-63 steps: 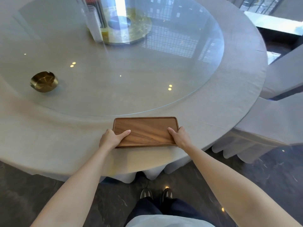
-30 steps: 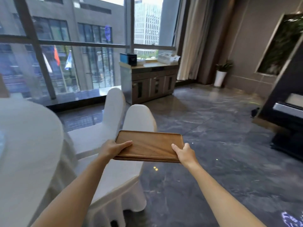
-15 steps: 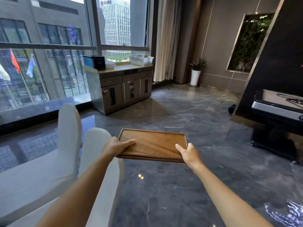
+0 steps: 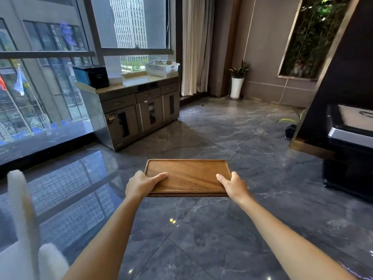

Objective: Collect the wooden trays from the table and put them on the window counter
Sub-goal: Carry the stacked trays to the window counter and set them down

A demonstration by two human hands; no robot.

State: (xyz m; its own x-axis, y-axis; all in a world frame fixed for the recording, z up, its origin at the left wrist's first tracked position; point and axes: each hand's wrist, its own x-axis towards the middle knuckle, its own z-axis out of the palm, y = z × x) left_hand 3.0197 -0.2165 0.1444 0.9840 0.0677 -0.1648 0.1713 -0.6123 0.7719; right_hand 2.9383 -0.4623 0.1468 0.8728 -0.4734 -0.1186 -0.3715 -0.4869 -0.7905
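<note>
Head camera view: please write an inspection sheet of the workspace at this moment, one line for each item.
Surface: pale window counter top on a grey cabinet, partly free.
Job's things: rectangular brown wooden tray, level, carried over the floor, empty.
Clutter: black box and white lattice basket on the counter.
Grippers: left hand and right hand grip the tray's short ends, thumbs on top.
Cables: nothing seen.
Surroundings: glossy dark marble floor, cream curtain, potted plant in a white vase.

The wooden tray (image 4: 187,176) shows smooth, satin brown grain. The floor (image 4: 222,229) is glossy grey marble-look tile. The bench (image 4: 139,80) has a pale polished top, and its basket (image 4: 162,69) is white plastic lattice.
</note>
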